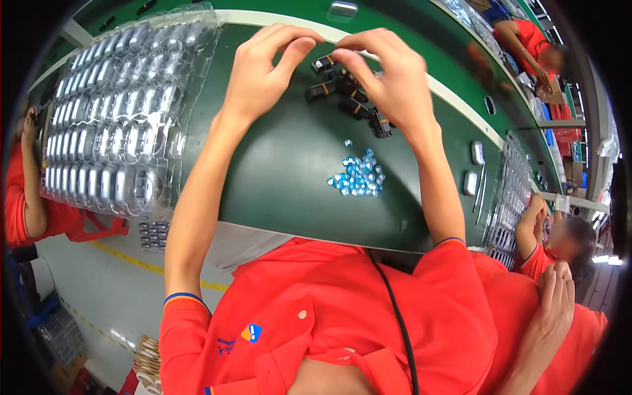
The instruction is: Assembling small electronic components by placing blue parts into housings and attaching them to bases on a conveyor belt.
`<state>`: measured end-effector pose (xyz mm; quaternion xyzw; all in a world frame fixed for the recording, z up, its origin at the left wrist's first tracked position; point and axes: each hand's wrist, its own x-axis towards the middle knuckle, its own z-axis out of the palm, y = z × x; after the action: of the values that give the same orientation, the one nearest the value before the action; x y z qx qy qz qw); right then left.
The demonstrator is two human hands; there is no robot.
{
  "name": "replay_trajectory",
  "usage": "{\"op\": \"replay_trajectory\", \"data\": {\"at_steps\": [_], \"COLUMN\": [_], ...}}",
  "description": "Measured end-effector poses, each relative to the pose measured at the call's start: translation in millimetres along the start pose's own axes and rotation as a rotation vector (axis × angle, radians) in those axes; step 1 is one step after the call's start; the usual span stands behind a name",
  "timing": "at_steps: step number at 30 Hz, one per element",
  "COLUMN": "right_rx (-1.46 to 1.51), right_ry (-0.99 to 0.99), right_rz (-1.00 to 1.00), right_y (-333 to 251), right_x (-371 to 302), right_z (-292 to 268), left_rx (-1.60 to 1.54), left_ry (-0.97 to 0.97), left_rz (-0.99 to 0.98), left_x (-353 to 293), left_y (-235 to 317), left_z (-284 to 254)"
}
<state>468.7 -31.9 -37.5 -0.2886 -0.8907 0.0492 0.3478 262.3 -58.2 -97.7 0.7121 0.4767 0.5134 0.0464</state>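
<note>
My left hand [268, 69] and my right hand [390, 76] are raised over the far part of the green tabletop [276, 164]. Thumb and forefinger of each are drawn together in a pinch, the fingertips of the two hands close to each other. Whatever sits between them is too small to make out. Partly behind my right hand lies a group of small black parts [321, 91] with orange marks. Nearer to me is a loose pile of small shiny blue pieces [359, 176], with a single piece [347, 143] apart from it.
Stacked clear plastic trays [158, 125] of silver rounded cases fill the left side. Beyond a pale rail [454, 95], a silver case [343, 8] lies on a green surface. Two silver cases [470, 183] lie at right. A black cable [395, 309] hangs over my shirt. Co-workers [559, 296] sit nearby.
</note>
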Motion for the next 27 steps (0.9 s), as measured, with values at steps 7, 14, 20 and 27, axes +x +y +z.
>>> {"op": "replay_trajectory", "data": {"at_steps": [7,14,20,27], "right_rx": [0.639,0.779,0.793,0.811], "right_ry": [0.464,0.353,0.34,0.321], "right_rz": [-0.017,0.089,0.106,0.117], "right_y": [-65,-93,-85,-81], "right_x": [5,19,13,6], "right_z": [-3,-30,-37,-42], "left_rx": [-0.82,-1.175,-1.228,-1.263], "left_ry": [-0.232,-0.345,-0.306,-0.308], "left_rz": [0.044,0.05,0.111,0.101], "left_x": [17,21,23,23], "left_y": [95,112,116,122], "left_z": [-36,-26,-17,-16]}}
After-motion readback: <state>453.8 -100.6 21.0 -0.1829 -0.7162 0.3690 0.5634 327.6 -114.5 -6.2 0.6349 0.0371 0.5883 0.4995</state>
